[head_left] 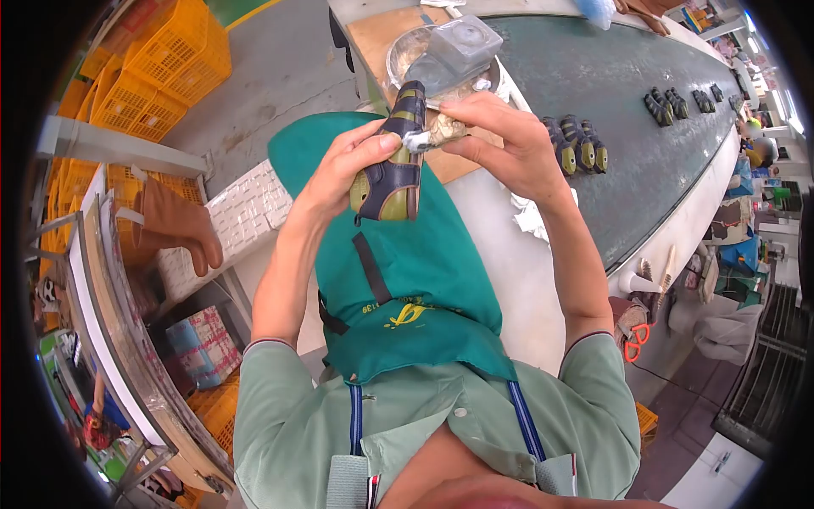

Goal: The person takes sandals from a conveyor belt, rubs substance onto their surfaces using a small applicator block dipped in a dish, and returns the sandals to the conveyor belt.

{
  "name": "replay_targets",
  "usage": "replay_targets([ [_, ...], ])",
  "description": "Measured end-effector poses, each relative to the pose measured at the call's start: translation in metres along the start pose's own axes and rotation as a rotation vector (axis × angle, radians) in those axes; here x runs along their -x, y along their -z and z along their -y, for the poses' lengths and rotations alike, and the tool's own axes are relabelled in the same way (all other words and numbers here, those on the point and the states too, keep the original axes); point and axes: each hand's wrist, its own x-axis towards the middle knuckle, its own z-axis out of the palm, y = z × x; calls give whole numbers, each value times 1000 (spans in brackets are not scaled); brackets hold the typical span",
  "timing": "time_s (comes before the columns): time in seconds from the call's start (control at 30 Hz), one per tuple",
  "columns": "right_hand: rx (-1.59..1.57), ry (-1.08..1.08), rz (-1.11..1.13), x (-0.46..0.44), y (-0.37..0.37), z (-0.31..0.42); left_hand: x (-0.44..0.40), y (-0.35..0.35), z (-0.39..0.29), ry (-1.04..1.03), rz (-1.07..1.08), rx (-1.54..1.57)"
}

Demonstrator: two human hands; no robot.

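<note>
Even, fairly bright indoor light fills the room, with strip lights (788,106) glowing white at the far right, pale highlights on the clear plastic box (468,41), and soft shading along the apron (415,284). The wide lens bows the long green table (585,93) and fades to black at the corners. The shoe (392,191) looks reasonably sharp, while the distant background at right turns small and soft.

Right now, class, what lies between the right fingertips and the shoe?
In the head view, a stained pale wad lies between right hand and shoe.
</note>
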Motion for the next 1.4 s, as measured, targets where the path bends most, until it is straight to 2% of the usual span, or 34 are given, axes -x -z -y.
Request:
replay_targets([
  [0.37, -33, 15, 85, -2, -5, 9, -1, 9, 2, 27, -118, 26],
  [0.47, -62, 75, 86, 5, -5, 9, 0, 6, -1, 43, -152, 64],
  [0.53, -77, 9, 34, 9, -6, 4, 3, 1, -10, 94, -228, 180],
  [0.57, -77, 21, 32, 12, -10, -2, 2, 4, -7, 77, -286, 243],
  [0.63, -370, -177, -247, 16, -21, -11, 2, 4, -8, -7, -376, 325],
  [0.67, -421, -209, -264, 16, -24, -13, 6, 15, -8, -11, -303, 320],
  [0.8, -620, -289, -295, 8, -46, -23, 15, 34, 2, -106, -282, 354],
  [0.9, -715, -318, -271, -1, -59, -20, 23, 40, 6, -181, -220, 511],
  [1.17, -645, -349, -174, -7, -75, -25, 30, 39, 10, -206, -221, 621],
  [1.23, -730, -359, -177, -7, -77, -24, 31, 43, 15, -207, -218, 636],
  [1.3, -775, -411, -193, -5, -80, -23, 30, 49, 17, -286, -97, 576],
  [1.33, -819, -459, -213, -4, -82, -24, 30, 41, 18, -346, -287, 510],
  [1.4, -839, -484, -260, -5, -90, -27, 32, 43, 14, -432, -371, 301],
])
